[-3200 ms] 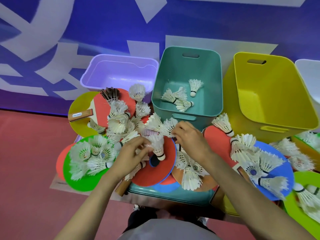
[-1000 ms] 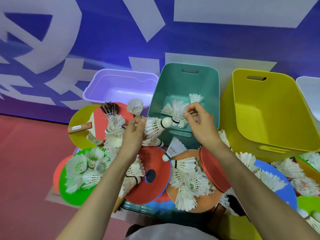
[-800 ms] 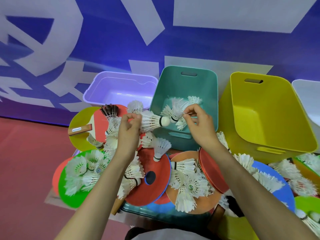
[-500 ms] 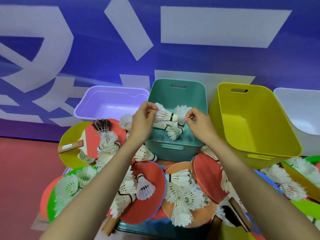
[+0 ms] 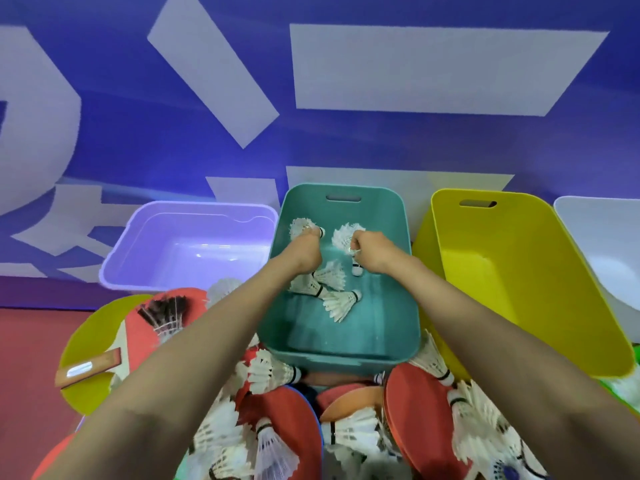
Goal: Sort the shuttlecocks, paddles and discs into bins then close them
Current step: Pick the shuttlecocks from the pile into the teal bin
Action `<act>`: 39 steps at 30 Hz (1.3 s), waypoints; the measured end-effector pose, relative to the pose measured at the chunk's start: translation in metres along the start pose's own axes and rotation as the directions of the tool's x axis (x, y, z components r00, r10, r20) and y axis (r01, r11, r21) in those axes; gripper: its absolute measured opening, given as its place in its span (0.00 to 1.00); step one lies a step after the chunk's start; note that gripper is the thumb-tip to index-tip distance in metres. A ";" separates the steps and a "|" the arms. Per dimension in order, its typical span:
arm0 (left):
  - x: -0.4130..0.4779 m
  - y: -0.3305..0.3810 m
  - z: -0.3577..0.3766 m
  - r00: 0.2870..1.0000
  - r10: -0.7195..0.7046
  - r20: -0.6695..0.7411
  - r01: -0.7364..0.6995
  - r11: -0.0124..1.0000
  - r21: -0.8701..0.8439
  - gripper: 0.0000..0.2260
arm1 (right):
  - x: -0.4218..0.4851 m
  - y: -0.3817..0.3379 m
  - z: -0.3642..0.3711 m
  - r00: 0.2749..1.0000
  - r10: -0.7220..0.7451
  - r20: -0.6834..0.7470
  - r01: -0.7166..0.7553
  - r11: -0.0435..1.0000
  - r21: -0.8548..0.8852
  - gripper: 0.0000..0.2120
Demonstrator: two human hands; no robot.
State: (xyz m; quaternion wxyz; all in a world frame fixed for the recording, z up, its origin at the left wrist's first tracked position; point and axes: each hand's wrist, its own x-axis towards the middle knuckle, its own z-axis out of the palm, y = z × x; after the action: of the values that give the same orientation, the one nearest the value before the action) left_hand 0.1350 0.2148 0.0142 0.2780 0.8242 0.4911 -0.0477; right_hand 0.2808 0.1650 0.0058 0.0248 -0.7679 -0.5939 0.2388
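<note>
Blue wall [image 5: 138, 133] fills upper frame; large pale grey shapes [image 5: 433, 67] across it. Purple band [image 5: 41, 289] along its base, left side. Red floor [image 5: 27, 358] lower left.

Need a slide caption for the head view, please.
Left hand holds one shuttlecock, right hand another shuttlecock, inside the teal bin.

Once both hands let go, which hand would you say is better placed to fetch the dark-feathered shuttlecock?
Probably the left hand: the dark-feathered shuttlecock lies on a red paddle left of the teal bin, beside that forearm; the right hand would have to cross over.
</note>
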 end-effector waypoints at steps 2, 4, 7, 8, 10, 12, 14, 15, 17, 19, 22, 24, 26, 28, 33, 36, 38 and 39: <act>0.019 0.000 -0.001 0.999 -0.020 0.044 0.020 1.000 0.012 0.24 | 0.016 -0.001 -0.001 1.000 -0.003 -0.002 0.003 1.000 -0.001 0.13; 0.033 -0.001 -0.001 0.993 -0.053 0.105 0.049 0.998 0.040 0.21 | 0.032 -0.003 -0.002 1.000 -0.012 -0.011 0.012 1.000 0.002 0.15; 0.041 -0.003 0.000 0.976 -0.090 0.200 0.069 0.992 0.110 0.22 | 0.049 -0.005 0.003 0.996 -0.042 0.077 0.048 0.995 -0.083 0.19; 0.042 -0.004 0.000 0.974 -0.079 0.210 0.056 0.992 0.113 0.24 | 0.053 -0.004 0.006 0.992 -0.052 0.116 0.066 0.991 -0.115 0.21; 0.039 -0.006 -0.002 0.981 -0.031 0.193 0.007 0.992 0.125 0.25 | 0.056 -0.003 0.011 0.983 -0.064 0.171 0.093 0.982 -0.164 0.22; 0.035 -0.008 -0.005 0.987 -0.008 0.161 -0.014 0.991 0.133 0.19 | 0.053 -0.002 0.013 0.981 -0.063 0.183 0.100 0.974 -0.204 0.22; 0.026 -0.008 -0.007 0.989 -0.013 0.149 -0.006 0.991 0.130 0.15 | 0.046 -0.002 0.013 0.983 -0.053 0.173 0.093 0.969 -0.231 0.22; 0.021 -0.008 -0.008 0.991 -0.011 0.135 -0.005 0.992 0.122 0.15 | 0.041 -0.002 0.012 0.985 -0.053 0.165 0.092 0.966 -0.241 0.22; 0.007 -0.008 -0.008 0.996 0.011 0.084 -0.020 0.995 0.099 0.19 | 0.030 -0.002 0.010 0.987 -0.061 0.150 0.097 0.963 -0.251 0.22; -0.009 -0.009 -0.006 0.999 0.050 -0.002 -0.049 0.996 0.075 0.21 | 0.015 -0.002 0.007 0.990 -0.074 0.121 0.103 0.964 -0.247 0.20; -0.041 -0.012 0.000 0.985 0.095 -0.146 -0.088 0.995 0.055 0.18 | -0.017 -0.003 0.002 0.993 -0.112 0.029 0.116 0.959 -0.257 0.19; -0.068 -0.014 0.005 0.959 0.135 -0.247 -0.128 0.991 0.046 0.16 | -0.042 -0.002 0.001 0.986 -0.159 -0.042 0.142 0.951 -0.275 0.18; -0.097 -0.016 0.011 0.920 0.173 -0.352 -0.178 0.984 0.017 0.14 | -0.068 -0.002 0.002 0.970 -0.210 -0.122 0.173 0.950 -0.259 0.18; -0.128 -0.020 0.019 0.861 0.194 -0.471 -0.228 0.973 -0.016 0.12 | -0.097 -0.004 0.004 0.942 -0.270 -0.198 0.231 0.952 -0.200 0.17; -0.202 -0.040 0.049 0.710 0.189 -0.678 -0.341 0.935 -0.096 0.12 | -0.167 -0.019 0.030 0.823 -0.436 -0.365 0.451 0.891 -0.048 0.14; -0.232 -0.062 0.069 0.721 0.120 -0.682 -0.285 0.949 -0.134 0.11 | -0.196 -0.032 0.050 0.751 -0.505 -0.425 0.549 0.835 -0.022 0.13; -0.247 -0.080 0.082 0.743 0.079 -0.665 -0.226 0.964 -0.138 0.11 | -0.207 -0.043 0.061 0.740 -0.528 -0.418 0.584 0.812 0.009 0.13; -0.254 -0.088 0.089 0.744 0.070 -0.664 -0.203 0.971 -0.126 0.11 | -0.211 -0.048 0.067 0.743 -0.543 -0.392 0.599 0.801 0.025 0.13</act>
State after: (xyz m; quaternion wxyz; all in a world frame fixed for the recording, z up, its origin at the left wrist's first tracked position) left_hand -0.0514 0.0028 -0.0072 0.1687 0.7919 0.4974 0.3114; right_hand 0.1730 -0.0324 0.0328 0.2641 -0.5749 -0.7657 0.1159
